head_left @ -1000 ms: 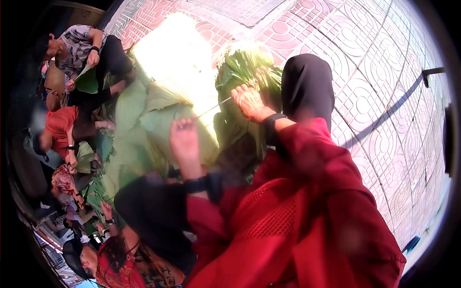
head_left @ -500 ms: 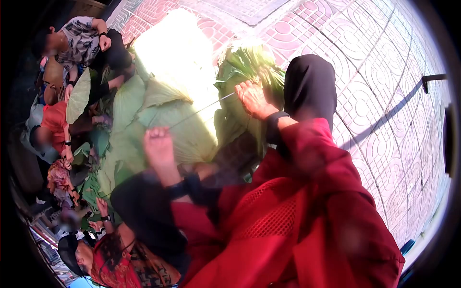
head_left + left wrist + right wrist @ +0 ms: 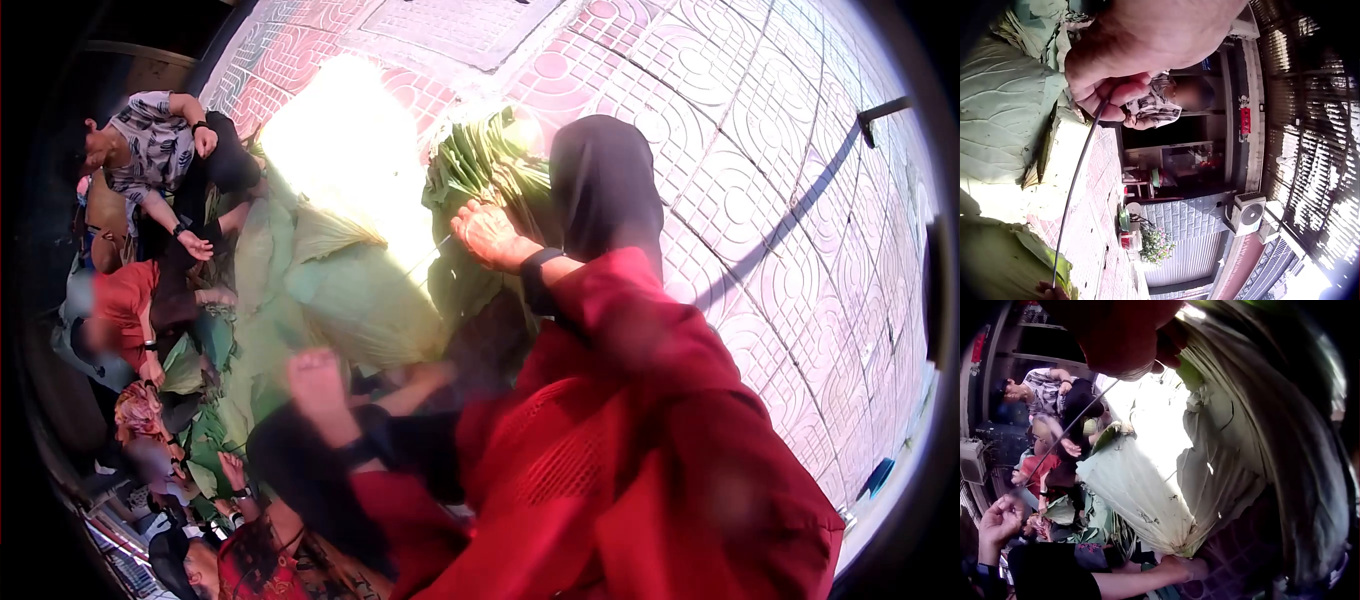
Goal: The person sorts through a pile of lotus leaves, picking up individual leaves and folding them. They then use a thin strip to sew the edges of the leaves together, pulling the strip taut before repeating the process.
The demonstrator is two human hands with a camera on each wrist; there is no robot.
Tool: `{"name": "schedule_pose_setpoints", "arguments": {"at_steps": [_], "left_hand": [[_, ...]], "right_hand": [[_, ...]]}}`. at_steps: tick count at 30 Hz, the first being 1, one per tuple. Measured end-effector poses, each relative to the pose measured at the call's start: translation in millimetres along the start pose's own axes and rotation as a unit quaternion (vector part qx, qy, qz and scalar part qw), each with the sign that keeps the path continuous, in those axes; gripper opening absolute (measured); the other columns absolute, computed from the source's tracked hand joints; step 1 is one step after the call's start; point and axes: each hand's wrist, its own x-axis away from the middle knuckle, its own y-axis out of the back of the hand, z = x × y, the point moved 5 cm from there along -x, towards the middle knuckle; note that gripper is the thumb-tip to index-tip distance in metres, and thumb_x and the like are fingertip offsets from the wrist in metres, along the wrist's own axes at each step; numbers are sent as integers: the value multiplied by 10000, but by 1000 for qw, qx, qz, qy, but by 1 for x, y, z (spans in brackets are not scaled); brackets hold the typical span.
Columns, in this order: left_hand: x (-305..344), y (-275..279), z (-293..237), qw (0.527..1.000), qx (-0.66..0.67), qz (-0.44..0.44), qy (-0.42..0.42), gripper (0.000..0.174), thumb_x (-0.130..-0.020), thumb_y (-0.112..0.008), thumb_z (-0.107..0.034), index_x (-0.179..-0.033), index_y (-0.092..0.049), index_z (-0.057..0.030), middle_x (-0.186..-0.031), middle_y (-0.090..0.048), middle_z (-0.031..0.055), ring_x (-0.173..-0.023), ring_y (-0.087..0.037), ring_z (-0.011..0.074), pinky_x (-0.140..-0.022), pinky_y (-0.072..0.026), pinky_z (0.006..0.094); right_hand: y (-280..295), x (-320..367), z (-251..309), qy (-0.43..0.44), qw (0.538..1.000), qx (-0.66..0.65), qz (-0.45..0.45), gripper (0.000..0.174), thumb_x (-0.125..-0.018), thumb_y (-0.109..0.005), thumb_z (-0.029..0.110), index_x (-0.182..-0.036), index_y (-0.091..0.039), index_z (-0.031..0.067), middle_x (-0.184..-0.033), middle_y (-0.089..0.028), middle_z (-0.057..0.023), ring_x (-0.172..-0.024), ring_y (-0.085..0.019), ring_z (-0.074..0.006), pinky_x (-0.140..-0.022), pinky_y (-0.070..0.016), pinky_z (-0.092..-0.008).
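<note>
A thin dark cord (image 3: 1071, 190) runs between the two hands. My left hand (image 3: 320, 388), blurred in the head view, is held out to the left; in the left wrist view its curled fingers (image 3: 1124, 94) pinch one end of the cord. Against a bundle of folded green leaves (image 3: 485, 160), my right hand (image 3: 490, 238) grips the cord's other end. The right wrist view has the cord (image 3: 1066, 434) leaving the right hand (image 3: 1125, 340) towards the left hand (image 3: 1000, 522). How the cord lies at the bundle is hidden.
Large pale leaves (image 3: 370, 290) are heaped left of the bundle, partly in bright sun. Several people sit along the left, one in a patterned shirt (image 3: 155, 140). Patterned pink paving (image 3: 740, 180) spreads to the right, beyond my dark-trousered knee (image 3: 605, 180).
My left hand has moved left and down, away from the right hand, which keeps its grip by the bundle. The person in the patterned shirt no longer holds a leaf.
</note>
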Motion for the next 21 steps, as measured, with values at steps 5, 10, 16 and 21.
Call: {"name": "schedule_pose_setpoints", "arguments": {"at_steps": [5, 10, 16, 21], "left_hand": [[6, 28, 7, 991, -65, -117, -13, 192, -822, -572, -81, -681, -443, -63, -661, -462, 39, -586, -417, 167, -700, -416, 339], [2, 57, -4, 989, -132, 17, 67, 169, -819, -579, -127, -663, -532, -83, -625, -512, 47, -608, -489, 177, -710, -449, 340], [23, 29, -9, 981, -128, -145, -3, 165, -722, -578, -28, -658, -430, -63, -639, -468, 45, -537, -407, 177, -627, -401, 319], [24, 22, -20, 987, -132, -97, 4, 138, -746, -579, -46, -663, -471, -67, -636, -492, 48, -548, -435, 176, -655, -421, 330]], "right_hand": [[-22, -11, 14, -27, 998, -42, 26, 185, -690, -614, 116, -841, -665, 21, -929, -618, -121, -965, -541, -250, -747, -456, -354], [-26, -13, 27, -35, 997, -73, 14, 121, -709, -569, 79, -760, -661, 18, -842, -584, -123, -872, -518, -261, -682, -428, -363], [-17, -12, 27, -56, 989, -134, 7, 166, -711, -576, 74, -820, -671, -9, -899, -593, -190, -849, -575, -305, -700, -463, -376], [-17, -11, 22, -48, 991, -122, 12, 172, -691, -598, 77, -824, -677, 1, -887, -603, -182, -862, -590, -305, -697, -485, -373]]}}
